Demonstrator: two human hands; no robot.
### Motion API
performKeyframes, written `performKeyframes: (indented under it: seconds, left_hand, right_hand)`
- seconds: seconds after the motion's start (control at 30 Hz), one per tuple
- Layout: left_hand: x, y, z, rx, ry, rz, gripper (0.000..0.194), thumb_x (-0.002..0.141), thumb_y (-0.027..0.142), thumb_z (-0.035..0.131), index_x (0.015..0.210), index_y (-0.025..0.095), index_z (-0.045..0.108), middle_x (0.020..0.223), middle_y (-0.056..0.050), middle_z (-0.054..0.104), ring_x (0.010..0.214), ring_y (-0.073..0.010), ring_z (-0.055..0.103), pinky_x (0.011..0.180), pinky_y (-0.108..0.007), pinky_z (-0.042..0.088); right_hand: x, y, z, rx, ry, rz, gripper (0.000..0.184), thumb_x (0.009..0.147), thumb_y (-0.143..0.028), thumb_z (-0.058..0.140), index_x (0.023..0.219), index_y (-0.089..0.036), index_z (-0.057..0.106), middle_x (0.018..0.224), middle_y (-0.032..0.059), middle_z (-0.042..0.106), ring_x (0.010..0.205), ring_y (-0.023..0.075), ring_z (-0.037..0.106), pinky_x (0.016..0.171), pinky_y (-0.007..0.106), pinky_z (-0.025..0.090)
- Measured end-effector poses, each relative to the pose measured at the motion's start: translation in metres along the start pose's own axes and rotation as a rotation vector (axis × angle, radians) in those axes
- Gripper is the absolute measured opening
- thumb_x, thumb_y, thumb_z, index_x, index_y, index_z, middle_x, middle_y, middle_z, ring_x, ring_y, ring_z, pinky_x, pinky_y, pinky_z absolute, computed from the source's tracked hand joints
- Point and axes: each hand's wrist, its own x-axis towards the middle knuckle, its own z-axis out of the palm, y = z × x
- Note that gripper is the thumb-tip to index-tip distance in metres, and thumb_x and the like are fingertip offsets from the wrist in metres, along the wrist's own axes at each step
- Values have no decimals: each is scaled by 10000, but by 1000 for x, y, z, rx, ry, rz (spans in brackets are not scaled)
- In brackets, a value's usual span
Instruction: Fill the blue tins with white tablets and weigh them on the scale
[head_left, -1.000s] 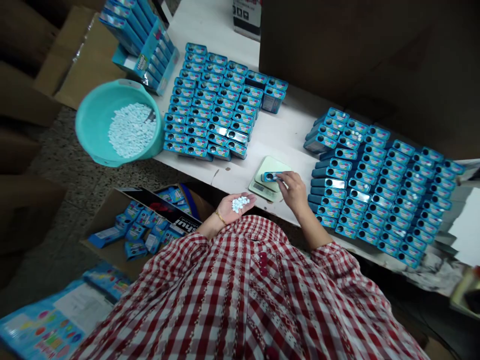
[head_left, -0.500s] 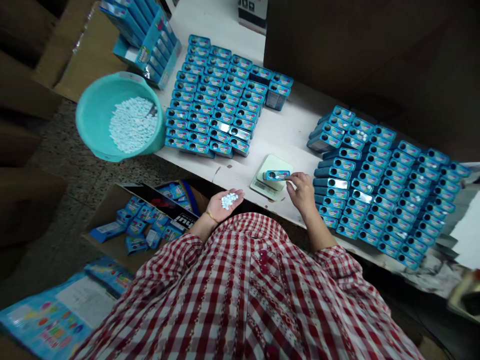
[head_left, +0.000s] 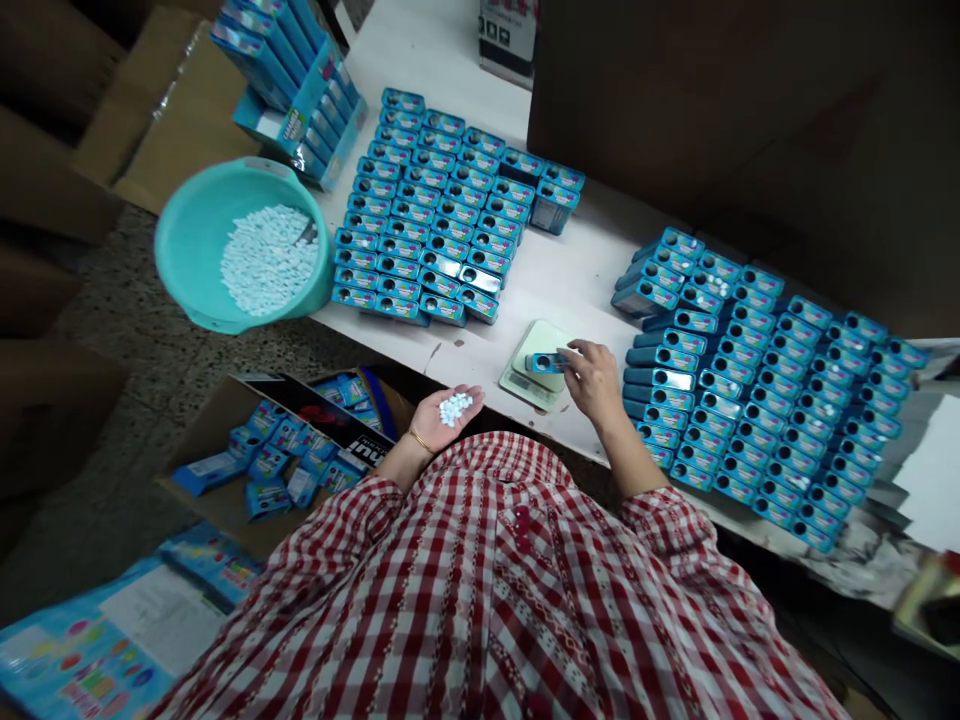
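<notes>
Just now, the left hand (head_left: pixel 430 421) has drawn off leftward from the small scale (head_left: pixel 549 338), while the fingertips of the right hand (head_left: pixel 592 384) have come further over the small blue box (head_left: pixel 541 363) and cover the right part of its top. The box sits on the scale at the front edge of the worktop (head_left: pixel 559 290), its dark round hole facing up at the left end. Spread flat with palm up, the left hand clamps nothing; it simply carries a heap of white pieces (head_left: pixel 455 409), well apart from the box. The right fingertips are close together at the box's right end, but I cannot tell whether they pinch the box, pinch a white piece or only touch. The change, as I judge it, leaves the right hand alone working at the box, with the left serving as a holding place for the pieces. One group of blue boxes (head_left: pixel 427 200) stands left of the scale and another group (head_left: pixel 740 410) to its right, both in rows. Beyond the left hand, a turquoise tub (head_left: pixel 191 245) holds more white pieces.
</notes>
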Motion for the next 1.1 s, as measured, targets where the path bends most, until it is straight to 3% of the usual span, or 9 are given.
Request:
performKeyframes:
  seconds: [0.17, 0.23, 0.5, 0.6, 0.67, 0.77, 0.9, 1.0, 1.1]
  left_hand:
    - [2, 7, 0, -38, 58, 23, 191, 801, 104, 416, 810, 78, 605, 864, -157, 678, 934, -242, 636, 802, -365, 523]
    - [2, 12, 0, -59, 65, 46, 195, 806, 100, 410, 806, 76, 603, 871, -164, 676, 927, -244, 639, 802, -369, 526]
    - [-12, 30, -10, -124, 155, 160, 215, 831, 87, 386, 799, 80, 598, 881, -163, 676, 926, -252, 641, 778, -366, 541]
    - [-15, 33, -16, -124, 192, 194, 219, 834, 83, 383, 798, 84, 599, 894, -160, 676, 930, -252, 639, 767, -362, 547]
    - [-14, 35, -21, -117, 193, 196, 220, 835, 84, 382, 803, 91, 599, 905, -154, 677, 937, -248, 638, 765, -356, 549]
    - [-8, 37, -25, -102, 186, 158, 226, 837, 86, 374, 813, 101, 599, 912, -146, 677, 945, -244, 635, 764, -355, 551]
    - [-2, 35, -12, -66, 189, 95, 218, 824, 80, 376, 831, 97, 594, 883, -154, 678, 942, -257, 635, 746, -365, 557]
    - [-4, 29, 7, -45, 176, 81, 212, 811, 79, 386, 859, 86, 592, 867, -169, 677, 945, -270, 633, 741, -377, 557]
    - [-8, 21, 19, -38, 148, 85, 212, 807, 84, 391, 866, 86, 594, 866, -173, 678, 940, -268, 635, 752, -384, 553]
  right_hand:
    - [8, 12, 3, -43, -171, -44, 393, 806, -248, 504, 1193, -178, 499, 1126, 103, 572, 989, 244, 466, 778, 338, 387]
    - [25, 19, 4, -14, -152, -19, 367, 809, -252, 490, 1168, -178, 510, 1086, 92, 591, 950, 234, 486, 756, 319, 406]
    - [195, 53, 15, 159, 101, 295, 417, 740, -174, 515, 1157, -166, 529, 1106, 111, 592, 989, 255, 510, 855, 376, 413]
    - [223, 61, 22, 258, 182, 339, 469, 753, -111, 450, 1213, -192, 487, 1267, 70, 505, 1103, 211, 470, 918, 354, 393]
    - [208, 70, 23, 240, 256, 342, 471, 771, -91, 407, 1224, -197, 480, 1350, 57, 422, 1159, 191, 428, 947, 336, 372]
    - [152, 93, 14, 96, 360, 377, 412, 800, -132, 402, 1192, -181, 518, 1324, 85, 435, 1153, 207, 412, 945, 348, 355]
    - [79, 125, 0, -161, 339, 515, 315, 807, -239, 464, 1093, -205, 592, 1235, 106, 487, 1075, 264, 412, 848, 389, 357]
    - [61, 141, -1, -297, 245, 514, 240, 808, -267, 487, 982, -197, 636, 1220, 119, 489, 1035, 279, 403, 792, 387, 335]
    - [57, 141, -4, -370, 199, 395, 215, 836, -241, 447, 872, -189, 653, 1222, 113, 489, 1045, 281, 383, 803, 397, 313]
